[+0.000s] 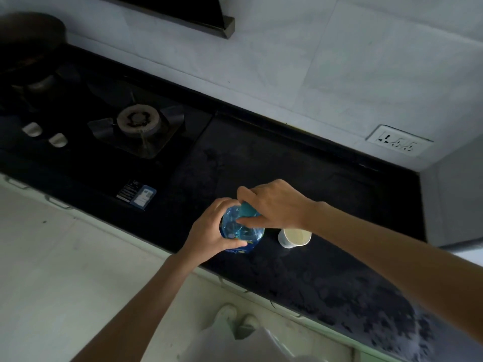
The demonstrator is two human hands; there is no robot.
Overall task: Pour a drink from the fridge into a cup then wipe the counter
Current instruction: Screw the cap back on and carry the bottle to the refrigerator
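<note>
On the dark speckled counter (pixel 300 158), the left hand (pixel 209 231) is gripping a blue bottle (pixel 241 231) while the right hand (pixel 274 205) is pinching its cap (pixel 248 208). A white cup (pixel 294 237) is standing at the bottle's 3 o'clock, a gas hob (pixel 104 121) at 10 o'clock, under pale wall tiles (pixel 287 61).

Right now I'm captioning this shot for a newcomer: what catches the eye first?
The blue bottle at the counter's front edge, its body held by the left hand while the right hand grips its cap. A white cup stands just right of it.
</note>
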